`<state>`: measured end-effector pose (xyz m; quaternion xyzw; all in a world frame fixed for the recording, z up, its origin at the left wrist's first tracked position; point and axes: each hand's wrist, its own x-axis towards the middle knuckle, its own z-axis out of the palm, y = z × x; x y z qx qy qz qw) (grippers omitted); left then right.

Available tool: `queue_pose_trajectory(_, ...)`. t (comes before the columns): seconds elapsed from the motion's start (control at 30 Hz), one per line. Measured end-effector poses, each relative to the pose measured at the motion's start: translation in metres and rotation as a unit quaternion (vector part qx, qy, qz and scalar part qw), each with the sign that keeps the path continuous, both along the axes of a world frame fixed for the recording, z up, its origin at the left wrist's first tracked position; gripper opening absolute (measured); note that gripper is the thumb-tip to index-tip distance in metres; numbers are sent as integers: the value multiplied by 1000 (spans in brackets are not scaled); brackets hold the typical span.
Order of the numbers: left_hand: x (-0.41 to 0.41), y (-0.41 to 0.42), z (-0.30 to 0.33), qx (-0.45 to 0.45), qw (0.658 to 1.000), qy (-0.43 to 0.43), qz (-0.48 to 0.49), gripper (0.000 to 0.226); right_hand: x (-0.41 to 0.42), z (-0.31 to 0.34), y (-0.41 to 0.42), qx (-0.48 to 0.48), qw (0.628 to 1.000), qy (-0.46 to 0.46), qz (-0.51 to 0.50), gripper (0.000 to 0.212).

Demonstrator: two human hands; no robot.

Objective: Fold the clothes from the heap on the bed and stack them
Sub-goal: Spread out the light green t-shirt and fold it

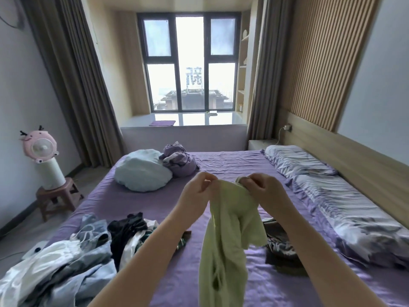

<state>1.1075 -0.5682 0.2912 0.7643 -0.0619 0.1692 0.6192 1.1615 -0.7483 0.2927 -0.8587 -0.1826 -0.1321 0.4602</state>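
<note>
Both hands are pinching the top edge of a pale green, soft cotton garment (225,235), left hand (197,187) and right hand (263,189) close together above the purple-sheeted bed (141,202). The garment is hanging lengthwise straight down towards the person, so spreading the hands apart looks like the next need.

Two bare forearms reach into view from the bottom edge, uncovered from the lowest visible part up to the wrists, with no sleeve, cuff or glove on them. The left hand (195,191) and the right hand (266,191) are bare too. The fingers are slim with short nails; finer detail is too blurred to tell.
</note>
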Motion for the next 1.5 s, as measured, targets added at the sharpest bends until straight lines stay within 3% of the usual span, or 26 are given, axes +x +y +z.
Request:
queue_pose_trajectory(0.17, 6, 10, 33, -23, 998, -11, 65, 20, -10, 22, -17, 238, 965, 101, 34, 39)
queue_pose_trajectory(0.23, 4, 18, 44, -13, 997, -24, 68, 18, -12, 30, -25, 221, 967, 99, 76, 40)
queue_pose_trajectory(0.47, -1, 17, 59, 46, 994, -50, 88, 15, -24, 46, -39, -1, 982, 72, 172, 15)
queue_pose_trajectory(0.53, -4, 18, 59, 64, 992, -52, 94, 15, -23, 46, -42, -52, 984, 48, 161, 38)
queue_pose_trajectory(0.63, -10, 17, 57, 69, 994, -41, 78, 9, -25, 43, -46, -20, 989, 38, 143, 52)
queue_pose_trajectory(0.8, -16, 8, 54, 73, 997, -15, 34, 8, -30, 36, -46, 28, 986, 25, 164, 18)
queue_pose_trajectory(0.9, -18, 4, 52, 79, 997, -8, 24, 9, -33, 36, -45, 74, 986, 38, 141, 11)
queue_pose_trajectory(1.0, -20, 3, 53, 100, 994, -16, 41, 9, -34, 41, -46, 44, 995, -7, 85, 10)
queue_pose_trajectory(1.2, -24, -24, 53, 141, 988, -55, 9, 19, -57, 43, -20, 25, 973, 70, 217, 19)
queue_pose_trajectory(1.27, -27, -25, 47, 101, 995, -27, -3, 13, -58, 37, -15, 44, 982, 56, 176, 19)
queue_pose_trajectory(1.37, -39, -16, 26, -32, 985, 94, -140, 11, -58, 35, -18, 136, 976, 79, 151, 19)
queue_pose_trajectory(1.5, -56, -4, -17, -60, 961, 153, -224, 9, -54, 32, -27, 206, 962, 104, 145, 10)
